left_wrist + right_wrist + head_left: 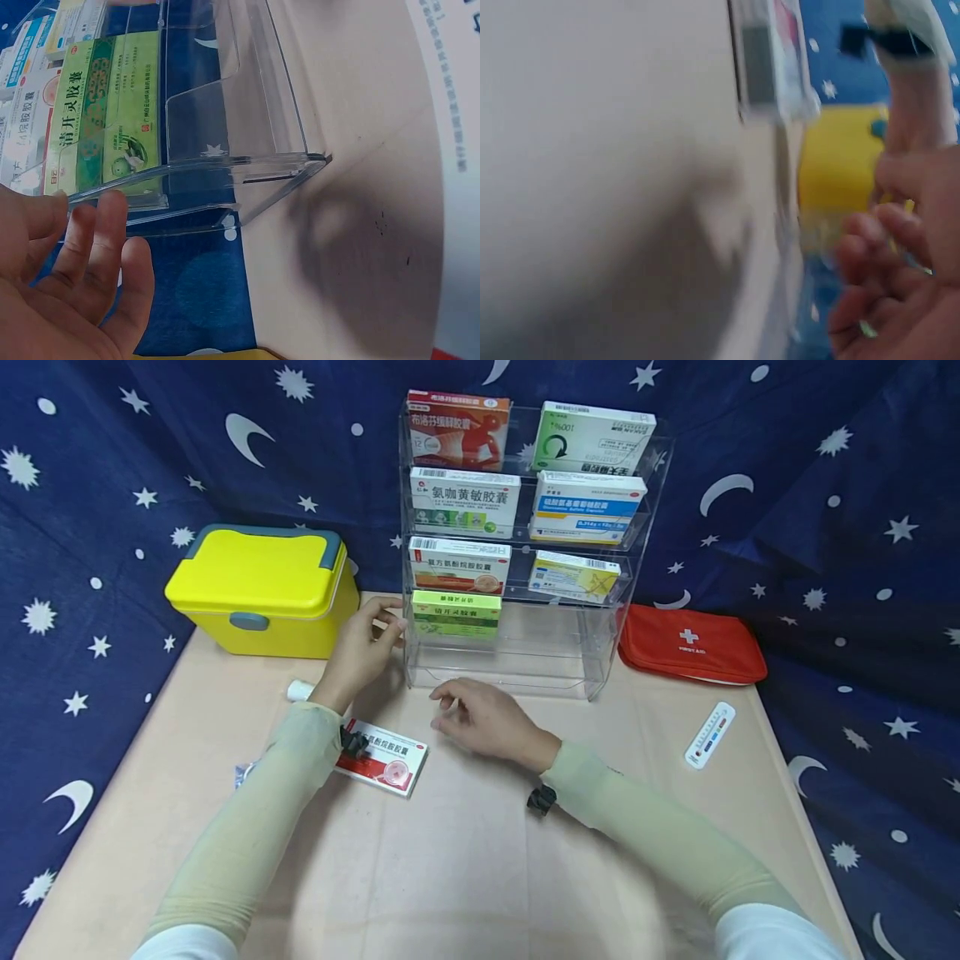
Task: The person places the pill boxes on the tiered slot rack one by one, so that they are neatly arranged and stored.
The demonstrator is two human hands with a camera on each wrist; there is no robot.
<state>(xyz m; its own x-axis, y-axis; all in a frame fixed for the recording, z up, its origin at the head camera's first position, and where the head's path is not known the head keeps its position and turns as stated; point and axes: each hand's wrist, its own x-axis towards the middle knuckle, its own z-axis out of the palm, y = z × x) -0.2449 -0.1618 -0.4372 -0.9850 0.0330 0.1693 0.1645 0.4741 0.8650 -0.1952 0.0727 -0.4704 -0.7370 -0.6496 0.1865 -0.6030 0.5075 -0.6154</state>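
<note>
A clear display rack [517,681] holds several medicine boxes on its tiers. My left hand [367,639] is at the rack's left side, beside a green medicine box [456,615] in the lowest filled tier. In the left wrist view, that hand's loosely bent fingertips [112,206] are right at the rack's clear side edge, with the green box just beyond. My right hand [487,718] hovers in front of the rack's base with loosely curled fingers and nothing in them. Behind my left wrist, a white and red medicine box [386,768] lies flat on the table, partly covered.
A yellow case [258,581] with a grey handle stands left of the rack. To the right lie a red first-aid pouch [690,647] and a white thermometer card [709,735]. A small white cylinder [299,691] pokes out beside my left forearm. Star-patterned dark blue cloth hangs behind.
</note>
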